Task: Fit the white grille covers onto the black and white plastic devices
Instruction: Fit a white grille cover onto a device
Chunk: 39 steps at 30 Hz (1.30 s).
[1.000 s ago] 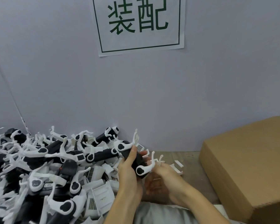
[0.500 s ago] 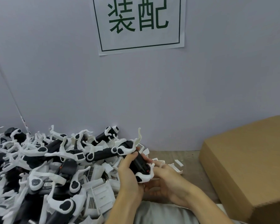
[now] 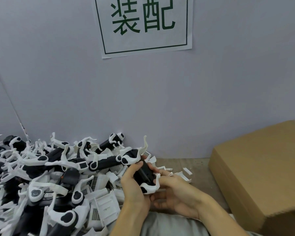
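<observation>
A black and white plastic device [image 3: 144,172] is held between both hands just right of the pile, its black body slanting down to the right with white curved arms at each end. My left hand [image 3: 133,186] grips its left side, thumb on the black body. My right hand [image 3: 174,193] cups it from below and the right, fingers curled round its lower white end. Whether a grille cover sits on it is hidden by the fingers. Loose white grille covers [image 3: 106,205] lie in the pile beside my left wrist.
A big heap of black and white devices [image 3: 41,167] fills the left of the wooden table [image 3: 194,166]. A few small white pieces [image 3: 186,172] lie behind my right hand. A cardboard box [image 3: 262,171] stands at the right. A grey wall with a printed sign [image 3: 143,24] is behind.
Both hands have lowered the device slightly and turned it, so its body now slants more steeply and the upper white arm points up. My right hand has closed under its lower end.
</observation>
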{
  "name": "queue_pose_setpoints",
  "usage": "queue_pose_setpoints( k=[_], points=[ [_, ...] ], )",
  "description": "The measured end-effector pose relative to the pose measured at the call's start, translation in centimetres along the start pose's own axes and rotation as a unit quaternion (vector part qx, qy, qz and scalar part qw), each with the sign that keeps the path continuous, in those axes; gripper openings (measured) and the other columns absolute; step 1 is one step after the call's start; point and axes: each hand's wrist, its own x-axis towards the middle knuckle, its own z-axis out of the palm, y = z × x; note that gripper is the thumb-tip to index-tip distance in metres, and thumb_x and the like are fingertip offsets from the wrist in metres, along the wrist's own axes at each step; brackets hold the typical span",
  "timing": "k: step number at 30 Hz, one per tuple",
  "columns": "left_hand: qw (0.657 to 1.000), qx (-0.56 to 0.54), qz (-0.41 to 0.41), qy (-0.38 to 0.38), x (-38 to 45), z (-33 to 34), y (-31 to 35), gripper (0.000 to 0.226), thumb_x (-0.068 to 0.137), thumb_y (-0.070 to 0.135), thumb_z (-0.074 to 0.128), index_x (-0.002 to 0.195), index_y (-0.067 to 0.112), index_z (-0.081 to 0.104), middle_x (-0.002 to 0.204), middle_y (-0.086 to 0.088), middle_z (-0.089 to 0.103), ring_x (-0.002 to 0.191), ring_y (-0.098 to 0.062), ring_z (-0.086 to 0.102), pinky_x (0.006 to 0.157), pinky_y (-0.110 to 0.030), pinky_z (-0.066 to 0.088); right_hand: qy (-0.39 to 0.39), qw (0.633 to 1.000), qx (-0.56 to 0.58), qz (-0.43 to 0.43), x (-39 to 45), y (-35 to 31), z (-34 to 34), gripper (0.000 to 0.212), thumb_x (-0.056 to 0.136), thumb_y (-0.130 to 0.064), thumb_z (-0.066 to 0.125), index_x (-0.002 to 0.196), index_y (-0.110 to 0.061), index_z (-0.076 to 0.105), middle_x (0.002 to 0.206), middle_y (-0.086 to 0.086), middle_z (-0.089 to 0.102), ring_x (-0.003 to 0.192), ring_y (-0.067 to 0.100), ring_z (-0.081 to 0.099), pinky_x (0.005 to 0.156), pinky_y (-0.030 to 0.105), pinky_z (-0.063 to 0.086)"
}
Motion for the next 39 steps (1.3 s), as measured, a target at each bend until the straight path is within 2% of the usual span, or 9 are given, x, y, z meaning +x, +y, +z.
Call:
queue_pose_setpoints(
  k=[4, 9, 21, 26, 29, 34, 36, 38, 39],
  points=[
    [1.0, 0.0, 0.009, -0.004, 0.1, 0.0, 0.1, 0.013, 0.062, 0.02, 0.064, 0.064, 0.011, 0.074, 0.065, -0.009, 0.061, 0.057, -0.024, 0.06, 0.053, -0.033, 0.055, 0.01, 1.0, -0.012, 0.012, -0.1, -0.1, 0.2, 0.045, 0.094, -0.002, 0.052, 0.136, -0.019, 0.053, 0.091, 0.013, 0.063, 0.065, 0.021, 0.059, 0.063, 0.032, 0.048],
    [0.996, 0.088, 0.029, 0.007, 0.2, -0.1, -0.4, 0.017, 0.067, 0.024, 0.064, 0.062, 0.01, 0.071, 0.07, -0.014, 0.059, 0.076, -0.037, 0.057, 0.078, -0.048, 0.041, 0.022, 0.999, -0.032, 0.021, -0.3, -0.2, 0.3, 0.039, 0.098, -0.008, 0.05, 0.131, -0.027, 0.057, 0.093, 0.013, 0.064, 0.067, 0.022, 0.06, 0.061, 0.032, 0.049],
    [0.999, 0.047, 0.02, 0.012, -0.1, -0.2, 0.0, 0.016, 0.064, 0.024, 0.064, 0.064, 0.013, 0.076, 0.068, -0.01, 0.064, 0.056, -0.025, 0.062, 0.06, -0.034, 0.05, -0.002, 1.0, -0.001, 0.017, -0.4, -0.1, 0.3, 0.041, 0.095, -0.008, 0.058, 0.133, -0.023, 0.055, 0.098, 0.017, 0.055, 0.066, 0.023, 0.058, 0.06, 0.032, 0.05],
    [0.997, 0.073, 0.022, 0.019, 0.0, -0.2, -0.3, 0.016, 0.064, 0.026, 0.064, 0.058, 0.014, 0.073, 0.067, -0.009, 0.062, 0.057, -0.025, 0.06, 0.062, -0.033, 0.04, 0.003, 1.0, -0.018, 0.024, -0.3, -0.2, 0.0, 0.043, 0.094, -0.007, 0.054, 0.133, -0.025, 0.056, 0.098, 0.017, 0.057, 0.07, 0.023, 0.06, 0.062, 0.033, 0.049],
    [0.997, 0.068, 0.016, 0.015, 0.2, -0.1, -0.4, 0.017, 0.063, 0.026, 0.064, 0.057, 0.014, 0.074, 0.065, -0.009, 0.063, 0.055, -0.022, 0.061, 0.055, -0.03, 0.044, 0.006, 0.999, -0.033, 0.029, -0.4, -0.2, 0.0, 0.039, 0.094, -0.01, 0.056, 0.129, -0.026, 0.058, 0.1, 0.016, 0.057, 0.07, 0.022, 0.06, 0.064, 0.033, 0.047],
    [0.998, -0.038, 0.028, 0.044, 0.5, 0.0, 0.1, 0.015, 0.073, 0.017, 0.059, 0.081, 0.006, 0.064, 0.07, -0.01, 0.057, 0.066, -0.024, 0.055, 0.065, -0.035, 0.048, -0.004, 0.997, -0.081, 0.016, -1.1, -1.1, -1.6, 0.034, 0.084, -0.024, 0.07, 0.11, -0.006, 0.056, 0.085, 0.01, 0.06, 0.068, 0.022, 0.062, 0.059, 0.026, 0.047],
    [0.996, -0.025, 0.053, 0.062, 0.9, -0.2, 0.2, 0.015, 0.088, 0.016, 0.049, 0.084, 0.007, 0.06, 0.068, -0.009, 0.061, 0.06, -0.022, 0.06, 0.063, -0.035, 0.047, 0.095, 0.974, -0.2, -0.055, -1.1, -1.4, -3.0, 0.018, 0.09, -0.009, 0.064, 0.107, -0.005, 0.064, 0.084, 0.009, 0.06, 0.066, 0.016, 0.059, 0.059, 0.022, 0.045],
    [0.995, 0.021, 0.054, 0.077, 1.0, -0.1, 0.0, 0.02, 0.097, 0.015, 0.049, 0.089, 0.007, 0.066, 0.071, -0.009, 0.071, 0.061, -0.02, 0.068, 0.068, -0.037, 0.05, 0.252, 0.877, -0.386, -0.134, -0.9, -1.2, -4.8, 0.027, 0.088, 0.0, 0.058, 0.105, -0.018, 0.069, 0.091, 0.001, 0.06, 0.077, 0.01, 0.057, 0.068, 0.017, 0.046],
    [0.994, 0.05, 0.056, 0.082, 1.0, -0.1, -0.2, 0.017, 0.097, 0.015, 0.055, 0.096, 0.005, 0.068, 0.078, -0.011, 0.075, 0.069, -0.022, 0.071, 0.074, -0.039, 0.053, 0.279, 0.826, -0.468, -0.145, -0.8, -1.1, -5.3, 0.031, 0.087, -0.002, 0.059, 0.108, -0.023, 0.068, 0.101, -0.002, 0.058, 0.091, 0.01, 0.055, 0.079, 0.017, 0.046]
  ],
)
